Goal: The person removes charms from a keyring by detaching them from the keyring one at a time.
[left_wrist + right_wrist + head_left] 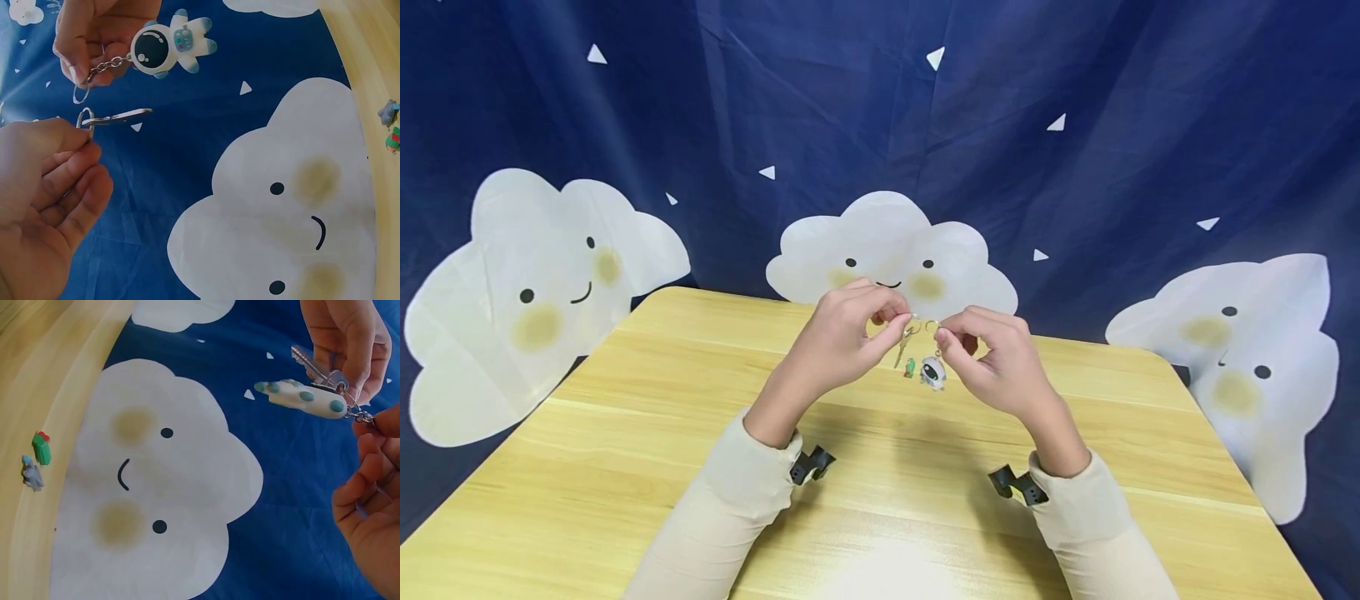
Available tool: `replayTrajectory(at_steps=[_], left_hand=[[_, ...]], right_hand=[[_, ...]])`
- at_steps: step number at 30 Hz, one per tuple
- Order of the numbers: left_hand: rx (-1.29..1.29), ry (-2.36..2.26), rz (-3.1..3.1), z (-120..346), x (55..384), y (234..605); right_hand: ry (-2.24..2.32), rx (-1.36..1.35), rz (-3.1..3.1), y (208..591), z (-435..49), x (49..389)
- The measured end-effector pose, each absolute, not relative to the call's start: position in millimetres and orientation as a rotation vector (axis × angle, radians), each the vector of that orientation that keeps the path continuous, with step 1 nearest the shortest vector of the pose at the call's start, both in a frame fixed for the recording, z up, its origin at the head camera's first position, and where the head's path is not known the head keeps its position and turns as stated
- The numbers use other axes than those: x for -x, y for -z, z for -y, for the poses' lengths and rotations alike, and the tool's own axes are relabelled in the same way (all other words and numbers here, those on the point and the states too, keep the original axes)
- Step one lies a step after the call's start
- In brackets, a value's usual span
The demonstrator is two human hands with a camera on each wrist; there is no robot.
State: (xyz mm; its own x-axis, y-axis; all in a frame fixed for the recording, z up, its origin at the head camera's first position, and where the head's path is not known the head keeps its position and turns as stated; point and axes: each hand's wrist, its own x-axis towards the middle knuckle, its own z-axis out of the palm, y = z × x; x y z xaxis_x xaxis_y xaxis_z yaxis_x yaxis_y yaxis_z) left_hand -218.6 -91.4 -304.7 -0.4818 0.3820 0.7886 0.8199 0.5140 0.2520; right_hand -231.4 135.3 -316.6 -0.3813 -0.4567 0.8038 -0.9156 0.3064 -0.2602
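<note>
My left hand (pixel 853 329) pinches a metal ring between thumb and forefinger. From that ring hangs a metal key (pixel 122 116). Close by on the right, my right hand (pixel 996 354) pinches a keychain by its ring and short chain (pixel 107 64). On the chain dangles a white and light-blue astronaut charm (pixel 181 49) with a dark visor. The two rings are held near each other above the table; in the left wrist view a small gap shows between them. In the right wrist view the astronaut charm partly covers the key.
A small green figure with red on it (pixel 42 450) and a small grey figure with a blue top (pixel 32 475) lie on the wooden table (pixel 647 433). Behind the table hangs a dark blue cloth (pixel 850 100) with white clouds.
</note>
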Motion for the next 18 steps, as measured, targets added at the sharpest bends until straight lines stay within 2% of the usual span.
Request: replayTrajectory(at_steps=[10,18], left_hand=[[0.925,0.784,2.367,97,227,311],[0.992,0.767,2.569,99,246,340]], right_hand=[[-0.978,-1.189,2.161,331,-131,246],[-0.900,-1.223,2.436,353,-128,265]])
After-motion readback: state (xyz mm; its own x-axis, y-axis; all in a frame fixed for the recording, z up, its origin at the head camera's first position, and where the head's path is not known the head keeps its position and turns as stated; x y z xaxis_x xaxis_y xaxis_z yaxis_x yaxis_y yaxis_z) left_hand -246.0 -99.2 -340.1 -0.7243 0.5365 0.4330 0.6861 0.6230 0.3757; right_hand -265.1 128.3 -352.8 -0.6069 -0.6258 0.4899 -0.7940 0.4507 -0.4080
